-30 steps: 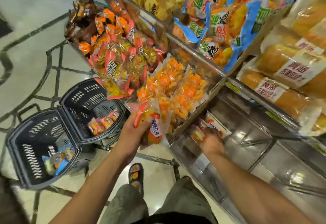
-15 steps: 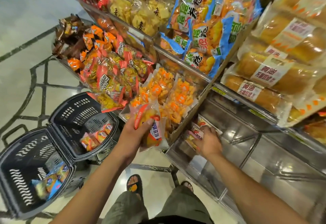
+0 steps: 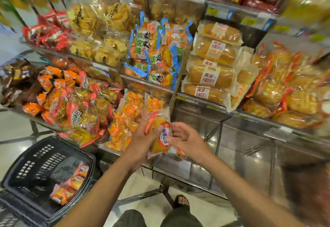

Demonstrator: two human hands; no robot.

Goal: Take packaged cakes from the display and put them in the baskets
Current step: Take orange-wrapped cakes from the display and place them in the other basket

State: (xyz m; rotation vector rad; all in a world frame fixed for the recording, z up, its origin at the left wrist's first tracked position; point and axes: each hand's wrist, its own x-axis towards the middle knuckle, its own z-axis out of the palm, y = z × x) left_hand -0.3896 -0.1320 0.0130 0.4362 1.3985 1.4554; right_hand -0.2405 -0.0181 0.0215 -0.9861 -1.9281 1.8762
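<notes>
My left hand (image 3: 142, 142) grips a clear packet of yellow cake with an orange-red band (image 3: 158, 134), held up in front of the lowest display shelf. My right hand (image 3: 187, 141) is just right of it, fingers spread, fingertips touching the packet's right edge; a small packet edge (image 3: 179, 151) shows under its palm. A black plastic basket (image 3: 26, 187) stands on the floor at the lower left with several orange cake packets (image 3: 69, 185) inside.
Shelves hold orange snack bags (image 3: 75, 107), blue-edged bags (image 3: 157, 53), long bread loaves (image 3: 212, 60) and yellow cakes (image 3: 289, 91). A bare steel shelf bay (image 3: 241, 148) lies at the lower right. My sandalled foot (image 3: 181, 201) is on the tiled floor.
My right hand has come out of the steel shelf bay and up to the packet in my left hand. The view has tilted upward, so only one basket shows.
</notes>
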